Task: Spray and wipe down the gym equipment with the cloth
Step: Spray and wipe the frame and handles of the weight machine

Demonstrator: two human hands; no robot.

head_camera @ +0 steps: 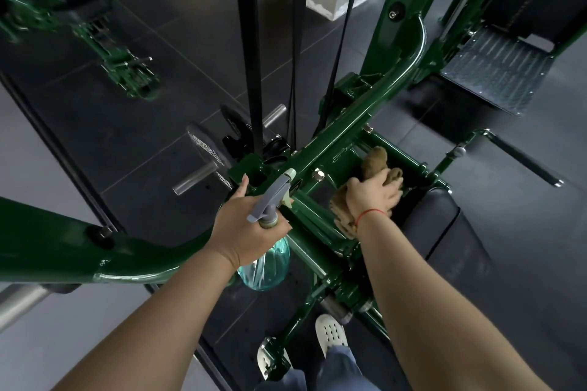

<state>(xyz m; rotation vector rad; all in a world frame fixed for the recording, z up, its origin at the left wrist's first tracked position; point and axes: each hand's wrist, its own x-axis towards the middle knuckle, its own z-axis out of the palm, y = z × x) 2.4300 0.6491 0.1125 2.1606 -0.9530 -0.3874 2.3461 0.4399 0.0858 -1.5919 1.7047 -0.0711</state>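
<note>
A dark green gym machine [365,105] fills the middle of the head view, its curved tube running from upper right to lower left. My left hand [247,225] grips the neck of a clear teal spray bottle [270,263] with a grey trigger head [273,197], nozzle pointing up at the frame. My right hand [371,194] holds a brown cloth [374,162] and presses it onto the green frame beside the black seat pad [444,232]. Part of the cloth hangs below my right wrist.
Black straps [251,41] hang down in front of the frame. Weight plates on a chrome peg [203,149] sit left of centre. A ribbed footplate [498,70] lies at upper right, a black handle [521,155] at right. My white shoes [330,333] stand below.
</note>
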